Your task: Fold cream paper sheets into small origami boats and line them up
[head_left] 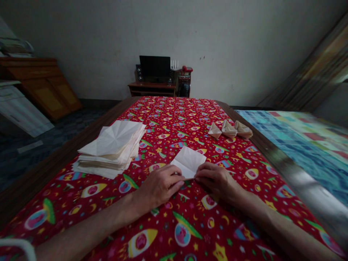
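A small white sheet of creased paper lies on the red patterned cloth in front of me, its near edge folded up. My left hand pinches the near left part of that edge between thumb and fingers. On the near right part, my right hand closes its fingers round the paper. To the left sits a thick stack of creased paper sheets. Farther off at the right stand several folded paper pieces in a row, pointed at the top.
The red cloth covers a long table with a dark wooden edge. Beyond it, a black monitor with speakers stands on a brown desk. A bed with a blue patterned cover is at right, a wooden cabinet at left.
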### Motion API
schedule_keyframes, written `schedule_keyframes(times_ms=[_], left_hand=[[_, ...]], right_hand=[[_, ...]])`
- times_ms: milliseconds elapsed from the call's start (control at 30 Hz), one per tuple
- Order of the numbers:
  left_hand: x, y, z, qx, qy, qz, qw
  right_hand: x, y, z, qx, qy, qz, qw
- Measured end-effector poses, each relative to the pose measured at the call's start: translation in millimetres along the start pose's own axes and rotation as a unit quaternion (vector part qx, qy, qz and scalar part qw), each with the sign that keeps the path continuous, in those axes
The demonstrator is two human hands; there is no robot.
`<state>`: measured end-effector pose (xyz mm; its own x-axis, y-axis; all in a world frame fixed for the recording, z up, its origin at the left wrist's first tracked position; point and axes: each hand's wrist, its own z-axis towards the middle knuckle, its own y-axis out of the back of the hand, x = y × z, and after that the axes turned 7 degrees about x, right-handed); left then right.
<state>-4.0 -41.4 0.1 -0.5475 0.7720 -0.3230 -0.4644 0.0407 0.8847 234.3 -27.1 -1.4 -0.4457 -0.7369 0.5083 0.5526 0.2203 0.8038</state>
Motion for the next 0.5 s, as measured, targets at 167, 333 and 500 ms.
schedule_keyframes(times_ms=[167, 333, 500], left_hand=[[4, -0.9, 4, -0.045, 0.079, -0.098, 0.991], [6, -1.5, 9, -0.046, 0.122, -0.095, 0.987], [7, -1.6, 12, -0.036, 0.141, -0.048, 0.988]], right_hand=[[5, 5, 2, 0.002, -0.049, 0.043, 0.998], [10, 5, 5, 0.001, -0.083, 0.056, 0.995], [12, 0, 5, -0.03, -0.098, 0.021, 0.995]])
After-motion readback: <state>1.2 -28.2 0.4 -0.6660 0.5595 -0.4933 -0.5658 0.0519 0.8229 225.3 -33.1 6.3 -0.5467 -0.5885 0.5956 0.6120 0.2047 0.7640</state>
